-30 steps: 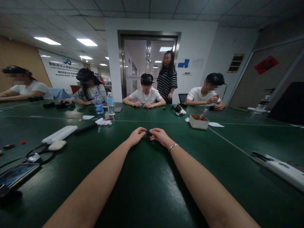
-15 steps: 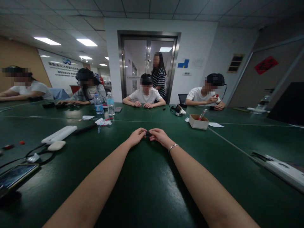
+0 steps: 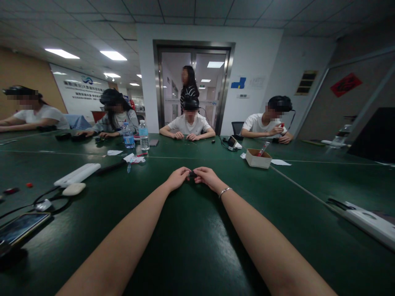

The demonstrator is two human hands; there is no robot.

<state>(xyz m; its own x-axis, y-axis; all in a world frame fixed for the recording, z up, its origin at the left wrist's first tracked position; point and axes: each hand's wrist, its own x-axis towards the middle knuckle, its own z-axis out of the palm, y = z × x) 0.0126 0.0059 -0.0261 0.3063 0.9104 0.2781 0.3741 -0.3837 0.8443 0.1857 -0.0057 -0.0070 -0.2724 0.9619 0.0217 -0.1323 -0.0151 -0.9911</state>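
Observation:
Both my arms stretch forward over the dark green table. My left hand and my right hand meet at the middle, fingers curled and pinched together on a small black object held between them just above the table top. Most of the object is hidden by my fingertips. A thin bracelet circles my right wrist.
A cardboard box stands ahead right, two water bottles ahead left. White power strips lie at left and right. A phone and cables lie near left. Several people sit round the far side; one stands by the door.
My hands stay together on the small black object, hardly moving. The standing person behind has walked left, from the right of the doorway to behind the seated person.

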